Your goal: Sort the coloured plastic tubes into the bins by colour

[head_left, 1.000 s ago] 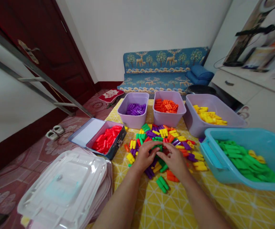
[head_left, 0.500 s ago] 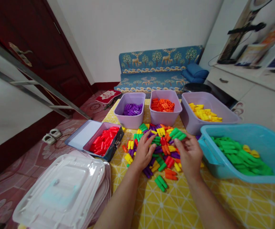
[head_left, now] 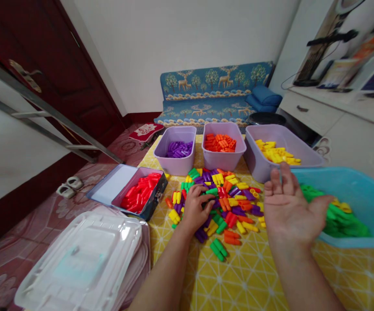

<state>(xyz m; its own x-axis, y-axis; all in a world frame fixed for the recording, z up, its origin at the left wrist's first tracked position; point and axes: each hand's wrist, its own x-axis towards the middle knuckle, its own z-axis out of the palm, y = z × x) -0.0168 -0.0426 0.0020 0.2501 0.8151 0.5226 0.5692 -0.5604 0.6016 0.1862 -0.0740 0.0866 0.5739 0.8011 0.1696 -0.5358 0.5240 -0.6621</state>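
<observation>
My left hand (head_left: 196,209) reaches into the pile of plastic bullet-shaped building blocks (head_left: 230,203) in yellow, orange, red, purple and green. Its fingers are curled, their tips closed on a green block (head_left: 212,191) in the pile; part of the grip is hidden. To the right, my right hand (head_left: 292,209) is raised palm up with fingers stretched, nothing in it. It is in front of the near left side of the blue tub (head_left: 365,181), which holds green blocks (head_left: 342,220) and a few yellow pieces. A loose green block (head_left: 218,249) lies at the pile's near edge.
Lilac bins hold purple (head_left: 179,149), orange (head_left: 219,142) and yellow blocks (head_left: 276,151) behind the pile. A hinged box (head_left: 156,196) of red blocks stands left, beside stacked clear lids (head_left: 86,255). The table has a yellow patterned cloth (head_left: 219,285).
My right hand has moved right to the blue tub, turned palm up and opened; the green blocks it held have left it. My left hand's fingers have curled in at the pile.
</observation>
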